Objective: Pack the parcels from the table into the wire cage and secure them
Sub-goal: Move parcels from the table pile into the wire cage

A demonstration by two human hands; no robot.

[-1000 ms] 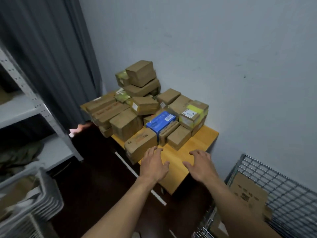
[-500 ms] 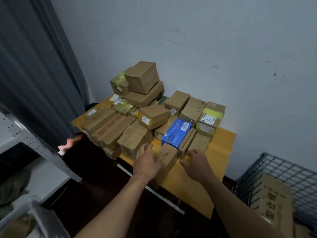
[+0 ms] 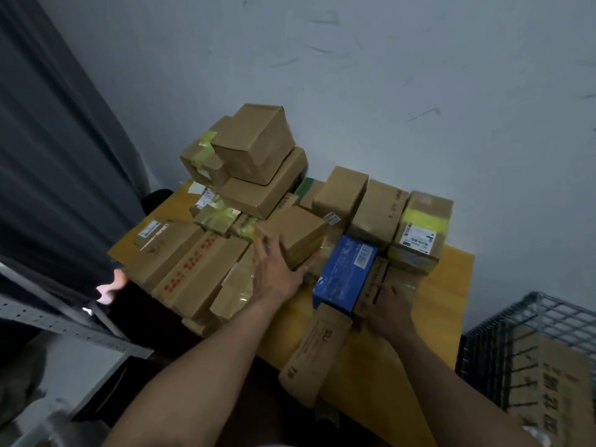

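Observation:
Several brown cardboard parcels are piled on a yellow wooden table (image 3: 450,304) against the wall. My left hand (image 3: 278,275) lies with straight fingers against the front of a small brown parcel (image 3: 295,232) in the middle of the pile. A blue parcel (image 3: 348,272) rests on a long brown parcel (image 3: 317,353) that juts over the table's front edge. My right hand (image 3: 391,307) touches a narrow brown parcel (image 3: 378,280) just right of the blue one. The wire cage (image 3: 529,314) stands at the lower right and holds a large cardboard box (image 3: 551,385).
A tall stack of parcels (image 3: 254,156) rises at the back left of the table. A parcel with yellow tape (image 3: 422,227) sits at the back right. A grey metal shelf (image 3: 77,327) stands at the left, a dark curtain (image 3: 48,156) behind it.
I have stepped closer to the table. Both hands have moved forward from above the table's bare front onto the parcels: the left to the small brown one, the right beside the blue one.

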